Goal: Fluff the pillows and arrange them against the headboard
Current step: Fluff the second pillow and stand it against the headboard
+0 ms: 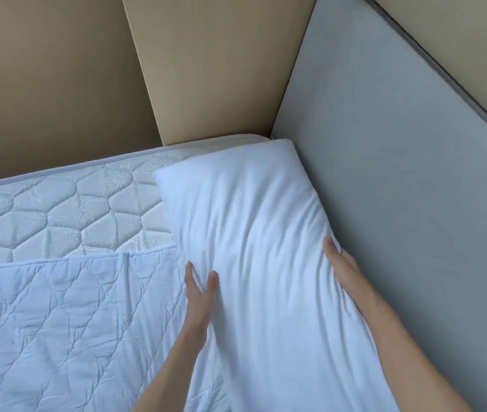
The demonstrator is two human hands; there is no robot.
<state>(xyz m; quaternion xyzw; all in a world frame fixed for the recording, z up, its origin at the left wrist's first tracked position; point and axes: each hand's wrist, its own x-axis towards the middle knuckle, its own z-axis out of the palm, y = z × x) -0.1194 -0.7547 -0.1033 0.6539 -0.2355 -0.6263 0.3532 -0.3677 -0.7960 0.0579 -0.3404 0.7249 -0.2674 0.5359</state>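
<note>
White pillow [254, 233] lying along the grey headboard [400, 173], on the mattress [58, 209]. Left hand [199, 292] flat, fingers open against its near edge; right hand [342, 269] seemingly gripping the headboard side, fingertips hidden.

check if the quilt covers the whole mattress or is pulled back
Pulled back. The quilt stops short of the headboard, leaving a strip of bare mattress beside the pillow.

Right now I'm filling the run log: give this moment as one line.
step: placing pillow | pillow: along grey headboard, on mattress | left hand: flat on pillow's side | right hand: between pillow and headboard | quilt: folded back
</note>
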